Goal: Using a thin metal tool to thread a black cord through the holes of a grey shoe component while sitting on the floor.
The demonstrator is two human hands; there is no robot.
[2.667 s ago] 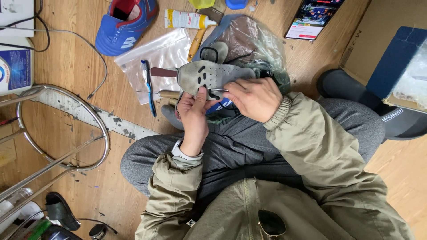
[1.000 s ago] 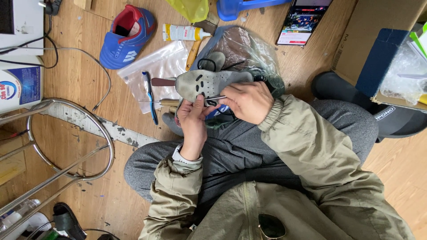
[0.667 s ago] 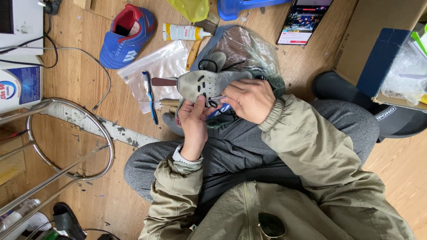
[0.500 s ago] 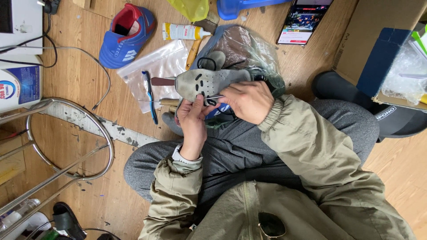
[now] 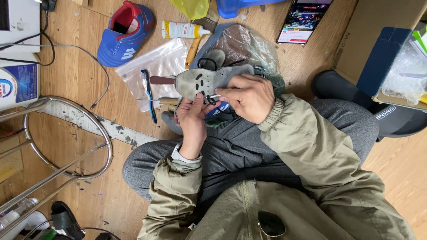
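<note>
Floor (image 5: pixel 93 146): wooden boards, the work surface below both hands.
Plastic bags (image 5: pixel 160 66): clear sheets lying just beyond the fingertips, under the tools.
Blue shoe (image 5: pixel 126 33): well apart from the fingers, up and to the left.
Grey shoe sole (image 5: pixel 209 80): the work piece, underside up, touching the fingertips of both hands; its far end rests over a bagged dark item.
Right hand (image 5: pixel 251 98): fingers closed together on a slim pale tool or needle (too small to identify) at the near edge of the sole.
Left hand (image 5: pixel 192 122): fingers curled and clamped on the sole edge from below, thumb pressed beside the dark thread loop (image 5: pixel 209 98).
Glue tube (image 5: pixel 180 30): capped, well apart from the fingers.
Blue toothbrush (image 5: pixel 149 95): just left of the left fingers.
Step in hand: judged as stitching or threading at the sole edge.
Next move: likely calls for a firm left-hand clamp while the right fingers draw the thread through (steady, short pull).
</note>
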